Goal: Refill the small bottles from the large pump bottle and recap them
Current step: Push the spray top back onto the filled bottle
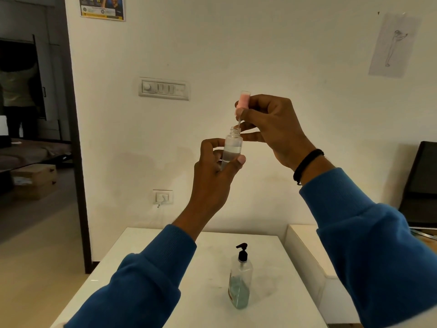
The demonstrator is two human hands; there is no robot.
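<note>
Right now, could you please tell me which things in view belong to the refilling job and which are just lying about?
Job:
small clear plastic bottle, gripped by the left hand
pink spray cap with dip tube, pinched by the right hand
large clear pump bottle with black pump on the white table

Lying about:
black chair
wall switch panel
pencil sketch on paper

Raised before a white wall, the left hand [212,171] grips a small clear bottle [233,146] while the right hand [272,129] pinches its pink cap [243,101] just above the open neck, the pump bottle [240,280] standing on the white table [165,268] below.
</note>
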